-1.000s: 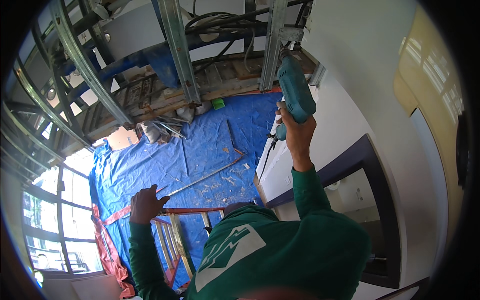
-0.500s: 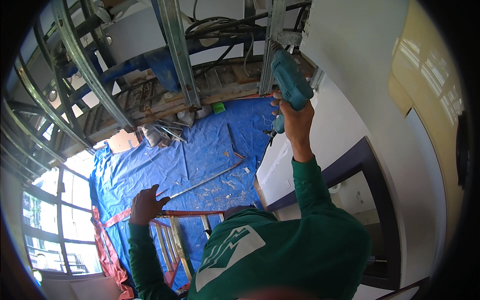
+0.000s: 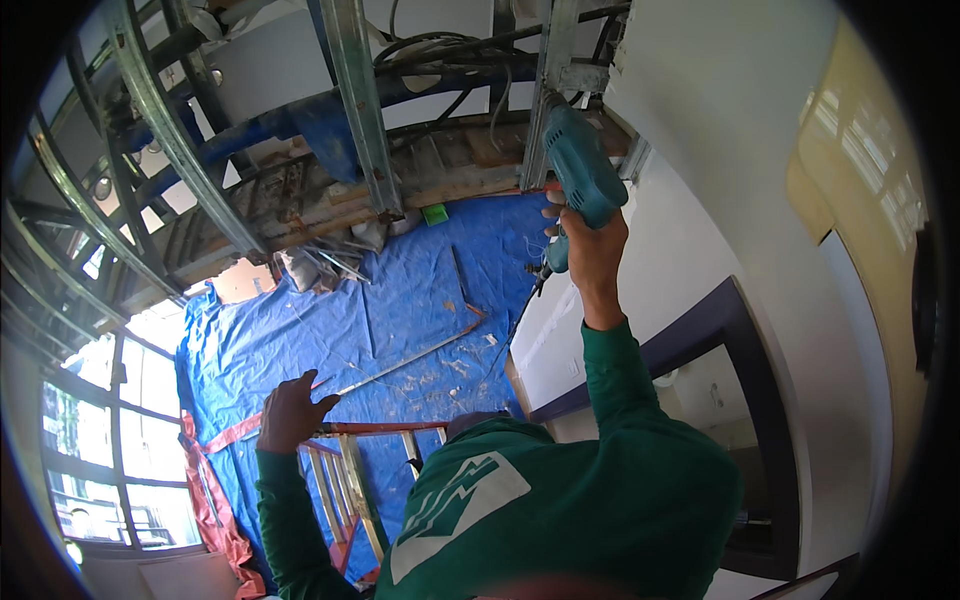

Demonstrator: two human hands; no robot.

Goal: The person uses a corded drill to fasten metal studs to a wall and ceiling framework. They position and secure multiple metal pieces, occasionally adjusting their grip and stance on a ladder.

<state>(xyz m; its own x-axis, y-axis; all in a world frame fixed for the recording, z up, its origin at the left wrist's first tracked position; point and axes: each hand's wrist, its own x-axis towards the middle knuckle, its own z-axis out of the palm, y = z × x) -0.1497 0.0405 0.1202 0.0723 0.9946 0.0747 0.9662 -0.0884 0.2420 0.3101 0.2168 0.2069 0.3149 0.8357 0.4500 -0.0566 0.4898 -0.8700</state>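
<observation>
My right hand [image 3: 597, 245] is wrapped round the handle of a teal power drill [image 3: 583, 165], arm stretched forward. The drill's nose meets a vertical metal stud [image 3: 552, 75] near a short crosspiece; the tip of the bit is too small to make out. A dark cord hangs from the drill's handle. Over the stepladder [image 3: 355, 480], my left hand [image 3: 292, 412] is held in the air with fingers and thumb apart, holding nothing. Whether it touches the ladder's red top edge cannot be made out.
More metal studs [image 3: 362, 100], dark pipes and looped cables fill the far side. Below lies a blue tarp [image 3: 420, 350] with a long metal strip and debris. A white wall and a dark door frame [image 3: 745, 330] stand at right, windows [image 3: 115, 440] at left.
</observation>
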